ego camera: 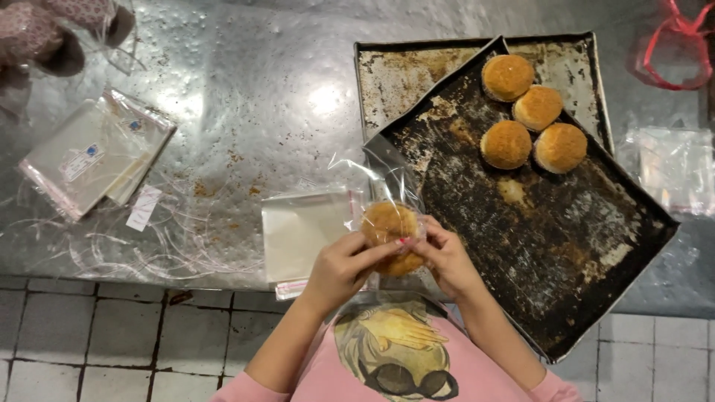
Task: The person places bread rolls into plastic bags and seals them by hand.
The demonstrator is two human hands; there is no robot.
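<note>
Below, dented steel table (261, 89), tiled floor (89, 342), both hands' grip on bagged bun (389, 223).

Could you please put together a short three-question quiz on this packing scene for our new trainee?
1. How many buns lie loose on the upper tray?
2. True or false: the left hand and the right hand hold one bun at a clear bag.
3. The stack of empty bags lies: A) on the tray, B) on the table left of the tray, C) on the floor.

Key: 1. four; 2. true; 3. B.
</note>
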